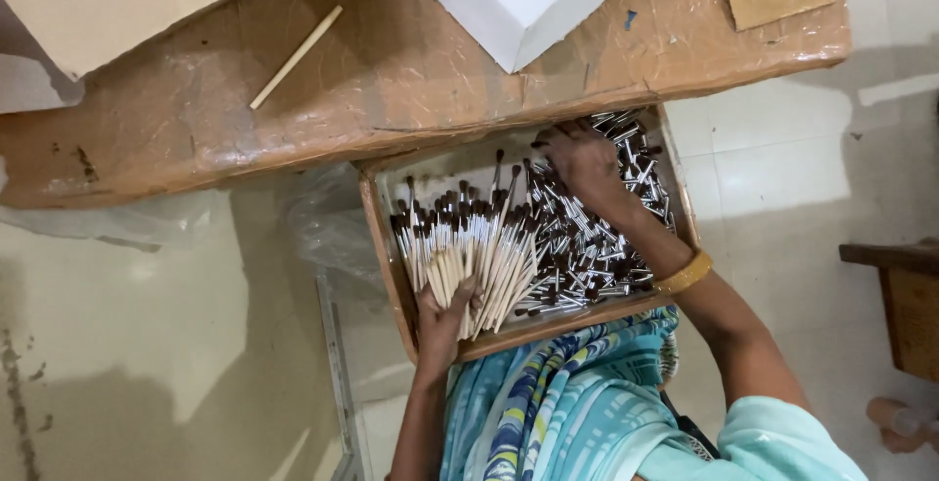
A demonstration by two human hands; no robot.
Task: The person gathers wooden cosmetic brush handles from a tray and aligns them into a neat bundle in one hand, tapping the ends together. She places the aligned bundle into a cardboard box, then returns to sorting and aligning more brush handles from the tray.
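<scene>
while left hand (pixel 442 317) grips wooden brush handles (pixel 448 276) | right hand (pixel 585 161) (fingers curled) digs into metal ferrules (pixel 599 246) | tray (pixel 383 246)

A brown worktable (pixel 391 70) spans the top of the frame. Pale floor tiles (pixel 782 178) lie below — a dark wooden stool (pixel 905 295) at the right edge.

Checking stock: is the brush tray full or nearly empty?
Fairly full: the wooden tray holds heaps of brushes and metal ferrules.

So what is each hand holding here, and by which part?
The left hand grips a bundle of brushes by the wooden handle ends. The right hand rests on the metal ferrules in the box; whether it grips any cannot be told.
</scene>
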